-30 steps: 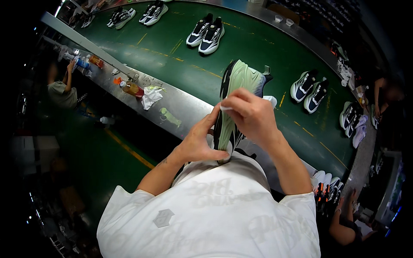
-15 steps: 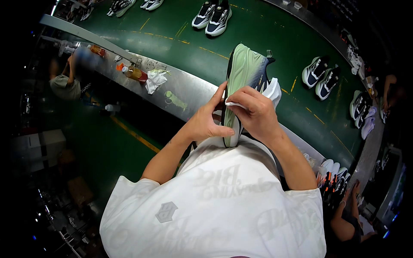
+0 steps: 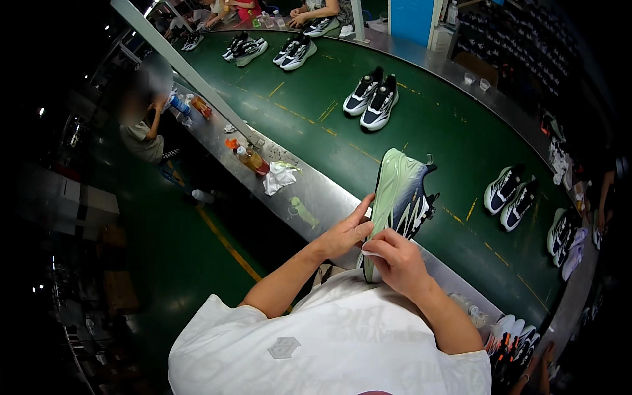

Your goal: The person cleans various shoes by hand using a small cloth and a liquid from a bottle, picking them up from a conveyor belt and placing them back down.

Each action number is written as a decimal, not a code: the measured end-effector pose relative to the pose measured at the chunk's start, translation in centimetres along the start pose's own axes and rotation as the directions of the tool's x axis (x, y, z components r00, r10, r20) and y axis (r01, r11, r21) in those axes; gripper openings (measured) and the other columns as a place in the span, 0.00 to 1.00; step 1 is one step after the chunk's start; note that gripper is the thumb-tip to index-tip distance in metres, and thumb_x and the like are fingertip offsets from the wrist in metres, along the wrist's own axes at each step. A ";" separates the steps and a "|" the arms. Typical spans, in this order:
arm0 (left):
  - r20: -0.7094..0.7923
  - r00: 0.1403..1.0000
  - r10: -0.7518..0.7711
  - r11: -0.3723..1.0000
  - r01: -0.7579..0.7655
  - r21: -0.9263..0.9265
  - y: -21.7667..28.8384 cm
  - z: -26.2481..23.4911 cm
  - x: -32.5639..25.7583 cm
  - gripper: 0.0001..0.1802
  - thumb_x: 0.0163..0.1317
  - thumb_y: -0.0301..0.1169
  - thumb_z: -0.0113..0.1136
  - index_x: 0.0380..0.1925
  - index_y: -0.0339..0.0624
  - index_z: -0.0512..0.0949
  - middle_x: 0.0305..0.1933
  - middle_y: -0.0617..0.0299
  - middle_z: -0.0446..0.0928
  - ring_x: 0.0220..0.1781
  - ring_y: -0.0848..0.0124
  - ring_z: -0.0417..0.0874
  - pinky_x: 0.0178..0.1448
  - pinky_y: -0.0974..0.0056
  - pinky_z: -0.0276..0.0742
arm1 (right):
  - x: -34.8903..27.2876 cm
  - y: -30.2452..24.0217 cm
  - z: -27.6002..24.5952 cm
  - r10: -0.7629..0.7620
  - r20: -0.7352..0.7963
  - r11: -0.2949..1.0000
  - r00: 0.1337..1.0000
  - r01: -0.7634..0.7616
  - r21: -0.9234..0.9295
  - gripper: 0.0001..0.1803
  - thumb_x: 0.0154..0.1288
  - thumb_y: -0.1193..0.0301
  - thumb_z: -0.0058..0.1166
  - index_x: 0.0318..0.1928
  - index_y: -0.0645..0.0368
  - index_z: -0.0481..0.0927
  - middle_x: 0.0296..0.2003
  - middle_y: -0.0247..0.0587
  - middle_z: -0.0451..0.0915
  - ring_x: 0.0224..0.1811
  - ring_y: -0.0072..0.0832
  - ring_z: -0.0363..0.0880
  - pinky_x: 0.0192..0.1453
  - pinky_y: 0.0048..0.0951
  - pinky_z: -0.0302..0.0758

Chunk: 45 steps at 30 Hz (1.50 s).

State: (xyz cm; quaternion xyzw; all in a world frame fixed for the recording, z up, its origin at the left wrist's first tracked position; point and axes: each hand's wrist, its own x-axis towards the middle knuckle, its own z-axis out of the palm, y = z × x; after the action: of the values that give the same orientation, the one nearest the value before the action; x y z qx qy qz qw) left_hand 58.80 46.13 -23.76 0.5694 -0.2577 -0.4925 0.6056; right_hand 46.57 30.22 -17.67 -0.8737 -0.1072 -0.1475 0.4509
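A sneaker (image 3: 398,191) with a pale green midsole and a dark blue and white upper is tipped on its side in front of my chest, heel away from me. My left hand (image 3: 345,236) grips it from the left, fingers against the outsole and thumb on the midsole edge. Pinched in my right hand (image 3: 400,263) is a white cloth (image 3: 371,253), pressed on the midsole near the toe end. Most of the cloth is hidden behind the fingers, and the toe is partly covered by my right hand.
Pairs of sneakers (image 3: 372,102) stand on the green conveyor belt (image 3: 296,99). On the metal ledge (image 3: 316,197) are a bottle of amber liquid (image 3: 252,160) and crumpled white tissue (image 3: 280,178). A metal post (image 3: 191,72) rises at left. Other people work along the line.
My view has tilted up, showing more of the far line. Along the midsole, my right hand has moved with the cloth toward the toe. My left thumb has shifted away from the toe end.
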 end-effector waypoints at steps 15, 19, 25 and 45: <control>-0.163 0.983 -0.084 0.786 -0.036 -0.617 -2.8 -0.5 2.1 0.34 0.74 0.47 0.46 0.75 0.44 0.57 0.69 0.58 0.72 0.64 0.68 0.78 0.69 0.60 0.74 | -1.5 0.6 0.7 0.135 0.188 0.989 0.973 -0.143 0.030 0.08 0.57 0.80 0.65 0.38 0.61 0.82 0.35 0.43 0.80 0.36 0.40 0.82 0.40 0.36 0.79; -0.173 0.979 -0.111 0.603 -0.072 -0.795 -9.5 -4.7 4.2 0.27 0.72 0.48 0.46 0.60 0.41 0.77 0.56 0.55 0.83 0.55 0.63 0.85 0.65 0.54 0.79 | -3.4 3.9 -0.2 0.435 -0.087 0.890 0.896 -0.414 0.193 0.05 0.59 0.83 0.62 0.37 0.64 0.83 0.35 0.40 0.80 0.34 0.28 0.80 0.38 0.29 0.77; -0.039 0.948 -0.315 0.467 0.120 -0.876 -22.3 -9.0 2.0 0.30 0.70 0.47 0.42 0.54 0.34 0.81 0.54 0.49 0.84 0.53 0.57 0.86 0.67 0.50 0.77 | -13.9 15.8 1.1 0.723 -0.111 0.686 0.682 -0.687 0.239 0.06 0.62 0.73 0.63 0.33 0.64 0.81 0.27 0.28 0.76 0.30 0.17 0.70 0.35 0.23 0.68; -0.023 0.999 -0.047 0.425 0.041 0.904 -11.8 -6.8 8.4 0.43 0.49 0.28 0.63 0.70 0.51 0.66 0.45 0.48 0.79 0.48 0.49 0.82 0.52 0.47 0.75 | -28.4 23.4 6.4 0.836 0.072 0.512 0.543 -0.821 0.252 0.08 0.62 0.72 0.65 0.39 0.63 0.86 0.32 0.34 0.84 0.35 0.22 0.78 0.44 0.26 0.76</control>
State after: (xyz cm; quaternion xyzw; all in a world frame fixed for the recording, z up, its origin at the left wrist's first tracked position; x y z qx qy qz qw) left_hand 64.34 43.17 -38.44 0.8103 -0.4683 -0.2951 0.1925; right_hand 28.58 20.58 -49.00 -0.7479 0.3178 0.0750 0.5779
